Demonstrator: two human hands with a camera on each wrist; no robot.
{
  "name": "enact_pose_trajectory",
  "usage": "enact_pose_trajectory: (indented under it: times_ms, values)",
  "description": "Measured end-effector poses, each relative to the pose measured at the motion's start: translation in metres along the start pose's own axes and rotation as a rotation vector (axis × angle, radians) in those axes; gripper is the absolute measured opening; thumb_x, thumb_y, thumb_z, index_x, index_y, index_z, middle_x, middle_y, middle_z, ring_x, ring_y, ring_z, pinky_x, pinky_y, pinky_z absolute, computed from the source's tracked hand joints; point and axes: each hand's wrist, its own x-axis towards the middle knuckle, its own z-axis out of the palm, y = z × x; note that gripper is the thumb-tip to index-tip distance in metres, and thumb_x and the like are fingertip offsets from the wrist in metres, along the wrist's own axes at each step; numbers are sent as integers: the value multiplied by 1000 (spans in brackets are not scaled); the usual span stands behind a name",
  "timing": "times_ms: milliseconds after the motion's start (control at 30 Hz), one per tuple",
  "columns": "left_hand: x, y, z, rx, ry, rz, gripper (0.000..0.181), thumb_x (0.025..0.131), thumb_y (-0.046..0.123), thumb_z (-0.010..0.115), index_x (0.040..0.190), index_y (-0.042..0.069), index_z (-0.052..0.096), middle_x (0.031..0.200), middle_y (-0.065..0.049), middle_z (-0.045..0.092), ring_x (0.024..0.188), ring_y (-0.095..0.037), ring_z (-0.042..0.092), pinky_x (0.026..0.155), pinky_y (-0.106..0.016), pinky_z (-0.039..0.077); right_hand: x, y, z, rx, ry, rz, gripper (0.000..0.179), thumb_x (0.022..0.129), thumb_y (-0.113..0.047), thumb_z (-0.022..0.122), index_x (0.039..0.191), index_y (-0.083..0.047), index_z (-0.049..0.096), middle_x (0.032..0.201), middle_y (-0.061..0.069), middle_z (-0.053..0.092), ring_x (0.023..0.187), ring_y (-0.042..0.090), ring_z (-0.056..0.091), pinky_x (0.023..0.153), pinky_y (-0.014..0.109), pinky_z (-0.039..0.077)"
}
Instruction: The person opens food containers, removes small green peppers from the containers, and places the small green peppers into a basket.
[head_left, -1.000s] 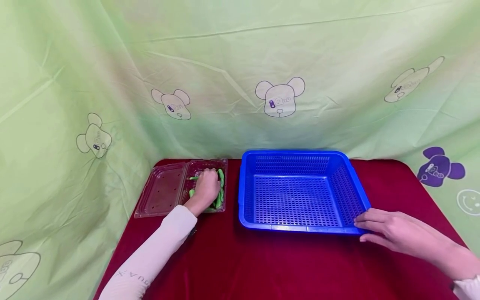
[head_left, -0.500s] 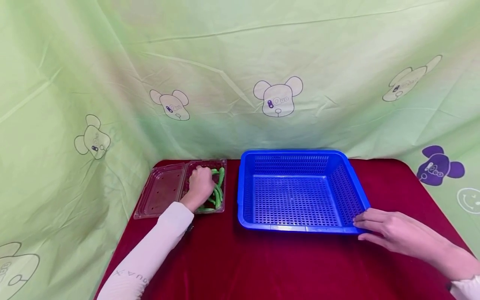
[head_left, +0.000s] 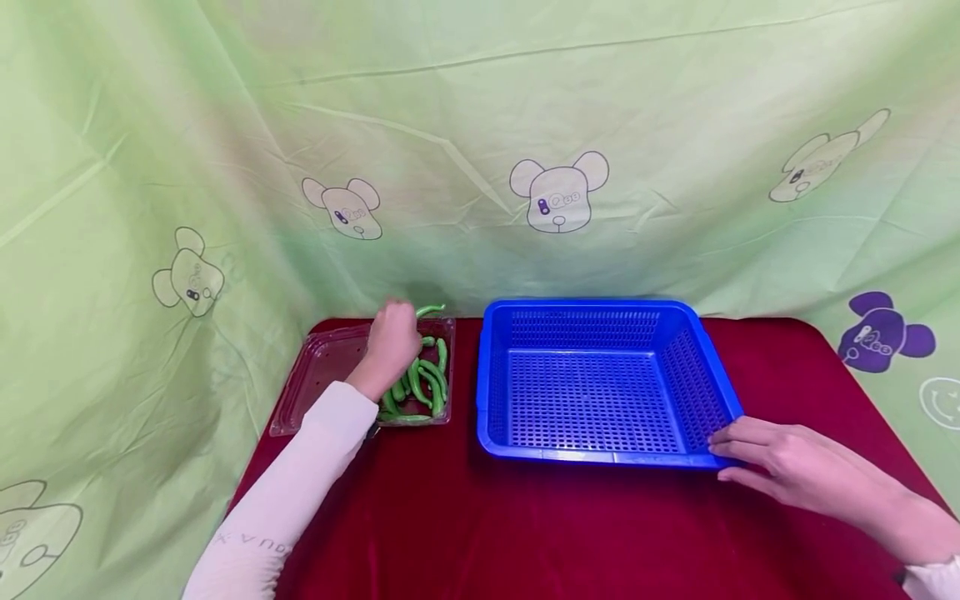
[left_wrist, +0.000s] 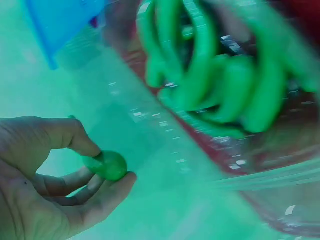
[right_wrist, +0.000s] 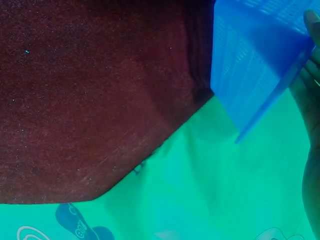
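Raised over the back of a clear plastic clamshell box, my left hand pinches a green chili pepper between thumb and fingers. The left wrist view shows that pepper's rounded end at the fingertips, beside the box. Inside the box lie several more green peppers, partly hidden by my hand in the head view. My right hand grips the near right corner of a blue perforated plastic basket, fingers over the rim and thumb in front. Nothing lies in the basket.
The box's flat lid is folded out to the left, partly behind my left forearm. A dark red cloth covers the table. Green curtains printed with bear heads hang close behind and along both sides.
My left hand has come up out of the peppers toward the back of the box, now with one pepper in its fingers. The right hand and the basket have stayed put.
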Motion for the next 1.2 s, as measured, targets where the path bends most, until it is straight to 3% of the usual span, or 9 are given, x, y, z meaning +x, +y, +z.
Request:
enact_pose_trajectory:
  times_ms: [67, 233, 367, 500, 633, 833, 1000, 1200]
  values:
    - [6, 14, -9, -2, 12, 22, 10, 79, -8, 62, 88, -5, 62, 100, -26, 64, 94, -45, 68, 78, -52, 61, 0, 0, 0, 1, 1, 1, 39, 101, -54, 54, 99, -22, 77, 99, -12, 68, 86, 2, 66, 80, 6, 50]
    - [17, 63, -23, -19, 4, 97, 37, 82, -4, 69, 118, -6, 63, 112, -20, 65, 105, -38, 66, 91, -46, 59, 0, -1, 0, -4, -2, 5, 40, 101, -55, 53, 99, -23, 77, 99, -12, 69, 87, 3, 67, 82, 5, 50]
    - [23, 109, -19, 22, -10, 203, 37, 85, 1, 69, 122, -3, 64, 115, -17, 65, 105, -33, 66, 90, -41, 60, -1, -2, 0, -4, 3, 6, 41, 102, -55, 52, 99, -22, 77, 99, -11, 70, 87, 4, 67, 83, 5, 50]
    - [28, 150, -1, 120, -45, 309, 27, 87, 5, 68, 114, 2, 67, 114, -13, 65, 104, -28, 66, 85, -38, 61, 0, -2, 0, -17, -4, 2, 40, 102, -54, 52, 99, -23, 76, 99, -11, 69, 87, 3, 66, 83, 6, 51]
    - [26, 187, 24, 210, -123, 397, 19, 92, 10, 67, 110, 9, 70, 113, -8, 65, 103, -23, 65, 81, -35, 62, 1, -1, 0, -38, -14, -1, 41, 104, -54, 50, 99, -23, 76, 99, -12, 69, 88, 1, 65, 82, 6, 51]
    - [19, 240, 59, 257, -227, 525, 20, 101, 12, 56, 110, 19, 73, 114, -5, 64, 103, -18, 64, 81, -30, 61, -1, -1, -1, -18, -10, 4, 38, 102, -53, 54, 100, -22, 76, 99, -10, 70, 87, 4, 67, 83, 6, 51]
    - [19, 265, 88, 248, -304, 575, 21, 103, 12, 55, 105, 24, 72, 114, 1, 68, 105, -15, 65, 90, -29, 58, -1, -3, -3, -26, -28, 28, 37, 101, -54, 55, 101, -23, 76, 100, -12, 70, 88, 3, 67, 84, 6, 51]
    - [18, 278, 111, 210, -330, 571, 18, 100, 12, 59, 97, 25, 71, 112, 5, 72, 104, -13, 68, 89, -27, 58, 1, -5, -2, -31, -32, 31, 41, 103, -54, 49, 101, -22, 76, 100, -11, 70, 88, 4, 67, 85, 5, 51]
